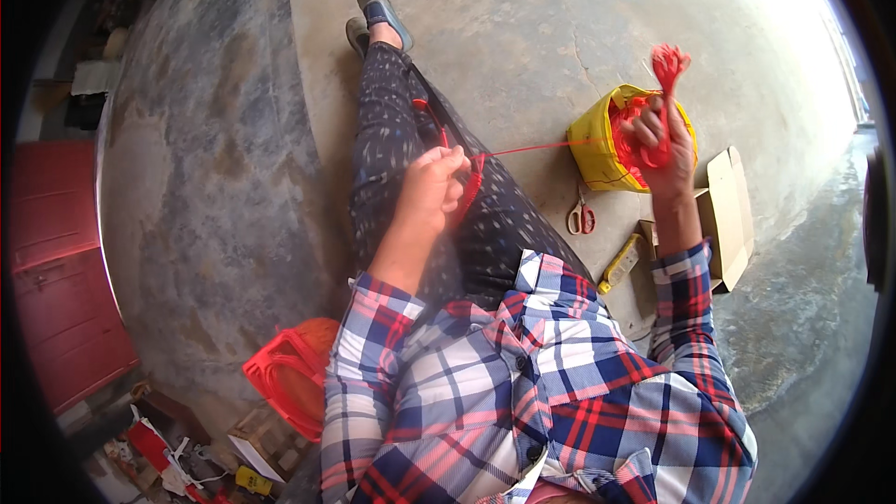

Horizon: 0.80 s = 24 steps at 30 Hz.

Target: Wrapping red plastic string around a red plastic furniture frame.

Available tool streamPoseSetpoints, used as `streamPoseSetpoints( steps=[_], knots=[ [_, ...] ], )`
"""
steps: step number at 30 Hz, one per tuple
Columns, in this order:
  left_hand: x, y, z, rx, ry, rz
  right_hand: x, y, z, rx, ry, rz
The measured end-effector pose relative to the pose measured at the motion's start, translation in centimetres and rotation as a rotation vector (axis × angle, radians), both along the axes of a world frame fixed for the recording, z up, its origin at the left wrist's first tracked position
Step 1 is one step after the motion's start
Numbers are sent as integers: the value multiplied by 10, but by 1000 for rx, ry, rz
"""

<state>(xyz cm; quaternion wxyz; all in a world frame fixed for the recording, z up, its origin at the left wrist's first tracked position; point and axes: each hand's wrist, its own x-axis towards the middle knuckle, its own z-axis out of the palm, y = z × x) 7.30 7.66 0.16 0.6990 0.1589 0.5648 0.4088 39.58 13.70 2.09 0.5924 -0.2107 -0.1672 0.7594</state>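
My left hand is above my thighs, its fingers pinched on a red cord. Part of a red strip hangs beside that hand against my dark patterned trousers. A thin red strand stretches taut from my left hand across toward my right. Raised over the yellow bag, my right hand is closed around a bundle of red strands whose frayed end fans out above the fist. Its outline is a little blurred. More red material fills the yellow bag, partly hidden behind my right hand.
Red-handled scissors lie on the concrete floor near the bag. Closer to me are a yellow tool and an open cardboard box. A red plastic stool is at my left, with clutter behind it.
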Motion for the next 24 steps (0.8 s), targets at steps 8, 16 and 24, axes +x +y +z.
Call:
streamPoseSetpoints(
  steps=[8, 16, 24],
  knots=[
    [-11, 4, -5, -176, -233, 8, 26, -113, -17, -408, -800, 530],
    [8, -33, -3, 391, 405, -143, -43, -90, -31, -275, -288, 458],
    [0, -23, 53, 407, 260, 146, -96, -51, -40, -155, -403, 746]
  ],
)
